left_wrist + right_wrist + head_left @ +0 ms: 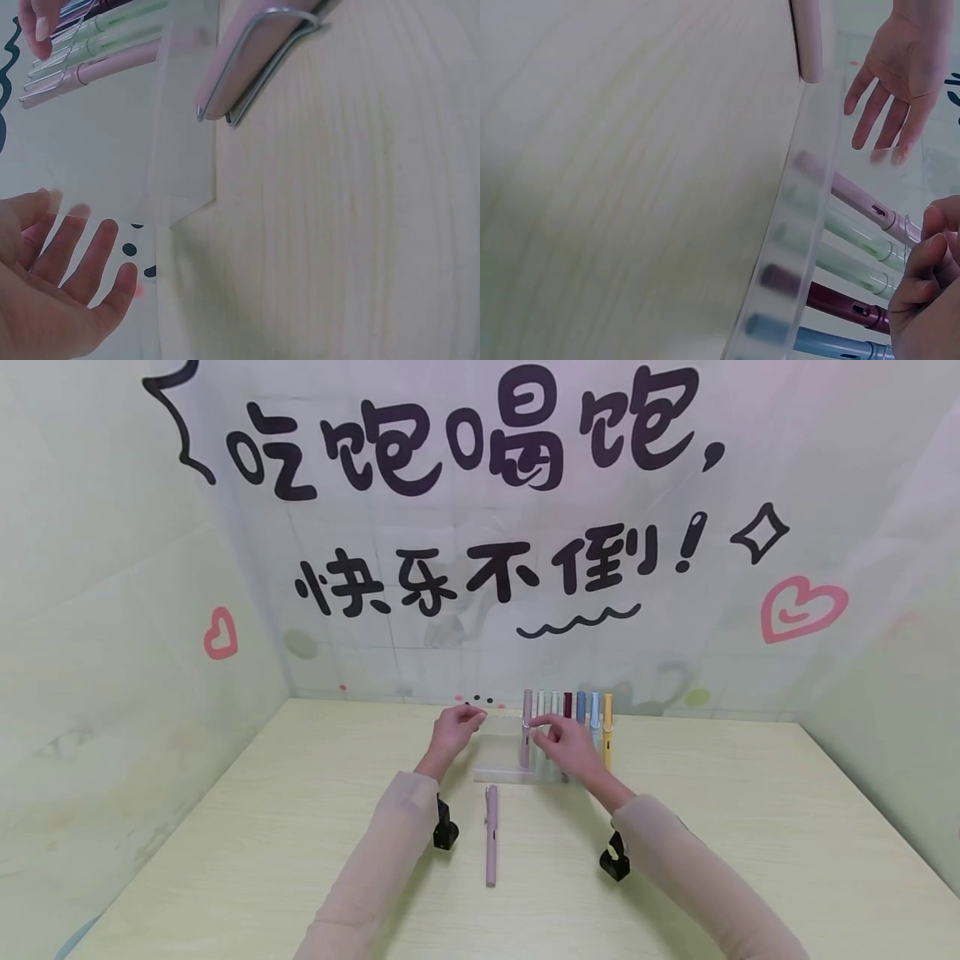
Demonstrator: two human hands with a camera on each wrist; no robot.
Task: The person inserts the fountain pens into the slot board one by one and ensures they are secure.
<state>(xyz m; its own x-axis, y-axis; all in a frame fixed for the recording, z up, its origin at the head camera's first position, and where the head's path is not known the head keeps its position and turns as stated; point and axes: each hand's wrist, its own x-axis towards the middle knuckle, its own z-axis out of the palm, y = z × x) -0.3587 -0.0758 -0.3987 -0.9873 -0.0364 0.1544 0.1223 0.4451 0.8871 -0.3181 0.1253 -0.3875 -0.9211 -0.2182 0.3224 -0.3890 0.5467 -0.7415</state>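
Note:
A clear pen stand [501,774] holds several upright pens. My left hand [453,732] pinches the stand's upper left edge between thumb and forefinger, the other fingers spread. My right hand [570,747] is in front of the row, its fingertips close to the clip of a lilac pen [527,703] at the row's left end. A gap separates its thumb and forefinger. In the left wrist view that pink-looking pen [120,65] stands apart from the right fingers. A second lilac pen [491,847], capped and with a metal clip, lies on the table between my forearms.
To the right of the lilac pen stand pale green pens, a wine-red pen [567,703], blue pens and a yellow pen [607,727]. Behind the table [300,827] hangs a printed cloth [450,668]. Black camera mounts [445,831] hang beneath both wrists.

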